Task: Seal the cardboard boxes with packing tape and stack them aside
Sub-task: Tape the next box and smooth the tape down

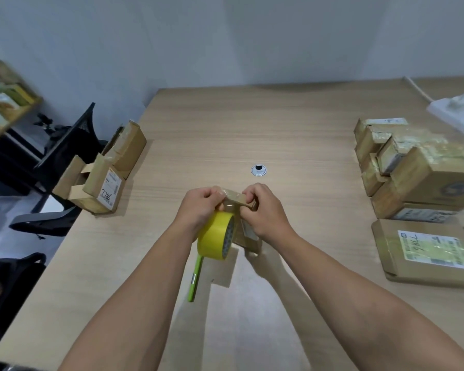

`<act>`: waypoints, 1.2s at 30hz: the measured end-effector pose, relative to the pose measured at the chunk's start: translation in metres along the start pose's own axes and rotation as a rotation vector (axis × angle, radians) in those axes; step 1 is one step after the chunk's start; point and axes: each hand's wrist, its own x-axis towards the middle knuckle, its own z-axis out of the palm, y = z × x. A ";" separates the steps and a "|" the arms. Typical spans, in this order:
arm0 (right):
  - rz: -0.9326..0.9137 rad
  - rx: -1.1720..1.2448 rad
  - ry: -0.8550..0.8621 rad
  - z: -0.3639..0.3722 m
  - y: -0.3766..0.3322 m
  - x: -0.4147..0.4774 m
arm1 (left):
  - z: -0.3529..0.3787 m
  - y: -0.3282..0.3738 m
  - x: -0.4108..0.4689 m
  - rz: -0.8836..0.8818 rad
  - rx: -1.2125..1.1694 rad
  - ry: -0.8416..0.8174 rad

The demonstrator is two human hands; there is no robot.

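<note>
A small cardboard box (248, 236) is held upright above the middle of the wooden table (292, 124). My right hand (264, 210) grips its upper right side. My left hand (200, 206) pinches a strip of clear tape against the box top, and a yellow roll of packing tape (216, 236) hangs below that hand against the box's left side. Much of the box is hidden behind both hands and the roll.
A green pen-like cutter (194, 279) lies on the table under the roll. Open boxes (105, 178) stand at the left edge. Taped boxes (418, 178) are stacked at the right, a flat parcel (426, 253) in front. A power strip (456, 111) sits far right.
</note>
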 end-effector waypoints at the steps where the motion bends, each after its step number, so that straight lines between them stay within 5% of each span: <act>1: -0.009 -0.009 -0.014 0.000 0.001 -0.003 | 0.001 0.001 -0.002 -0.005 0.009 0.001; 6: 0.042 -0.022 -0.140 -0.001 0.004 -0.014 | 0.007 0.006 -0.009 -0.042 0.091 -0.003; 16: 0.213 0.245 -0.034 0.013 -0.005 -0.025 | 0.012 0.010 -0.012 0.021 0.374 0.059; 36: 0.259 0.058 0.083 0.022 -0.015 -0.016 | 0.008 -0.010 -0.013 -0.021 0.182 0.098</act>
